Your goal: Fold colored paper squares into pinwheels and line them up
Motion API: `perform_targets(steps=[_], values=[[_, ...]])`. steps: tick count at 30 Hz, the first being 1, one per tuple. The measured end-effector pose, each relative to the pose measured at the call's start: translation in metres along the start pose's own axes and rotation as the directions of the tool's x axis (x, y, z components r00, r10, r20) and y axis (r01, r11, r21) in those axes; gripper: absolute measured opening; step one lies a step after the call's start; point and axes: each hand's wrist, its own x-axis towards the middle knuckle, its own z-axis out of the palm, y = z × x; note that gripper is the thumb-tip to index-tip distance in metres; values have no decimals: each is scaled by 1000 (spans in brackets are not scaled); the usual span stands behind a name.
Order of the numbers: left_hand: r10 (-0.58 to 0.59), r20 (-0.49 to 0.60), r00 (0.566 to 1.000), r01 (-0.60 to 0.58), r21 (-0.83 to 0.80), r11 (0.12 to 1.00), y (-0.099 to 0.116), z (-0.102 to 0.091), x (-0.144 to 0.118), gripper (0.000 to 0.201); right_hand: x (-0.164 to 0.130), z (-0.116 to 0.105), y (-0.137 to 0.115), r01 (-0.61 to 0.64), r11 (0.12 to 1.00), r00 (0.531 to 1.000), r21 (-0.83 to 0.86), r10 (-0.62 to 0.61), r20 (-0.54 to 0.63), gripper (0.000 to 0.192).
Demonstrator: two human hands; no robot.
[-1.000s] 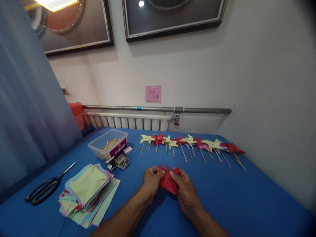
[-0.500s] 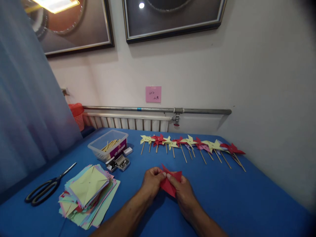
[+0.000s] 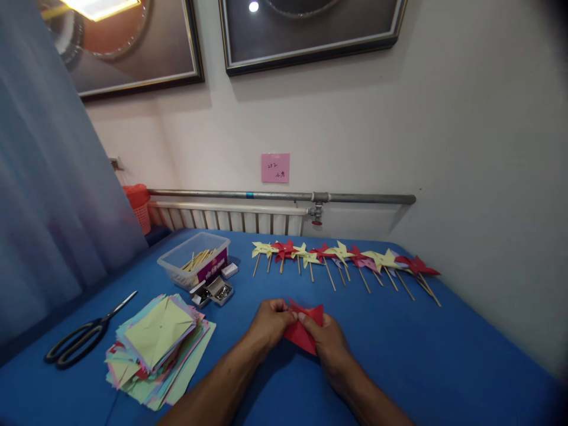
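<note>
Over the blue table (image 3: 426, 355): folded red paper (image 3: 300, 339), gripped from 2 sides.
Left hand (image 3: 269, 323) and right hand (image 3: 331, 343) clamp fingers on it, thumbs nearly meeting, probably to stop folds springing open.

Person's visible body: bare as far as seen.
Left hand (image 3: 271, 323) ungloved, fingers and back exposed; left forearm (image 3: 226, 378) uncovered from the wrist to the lower picture edge, slender at the wrist and broadening evenly below, with a small spot on its upper surface; right hand (image 3: 329, 346) likewise bare, its thumb (image 3: 311, 327) broad with a rounded tip; right forearm (image 3: 370, 396) uncovered along its whole visible length, similar in build, tapering towards the wrist; detail of the nails too small to tell.
</note>
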Motion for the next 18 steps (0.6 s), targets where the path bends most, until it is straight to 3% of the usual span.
perform_targets(steps=[6,18], values=[[25,-31,999,-23,74,997,-4,1,2,20,-3,4,-7,-38,999,999,36,37,33,47],[20,1,1000,-20,204,979,-8,-1,2,21,-6,7,-12,-6,996,1000,85,5,11,45]])
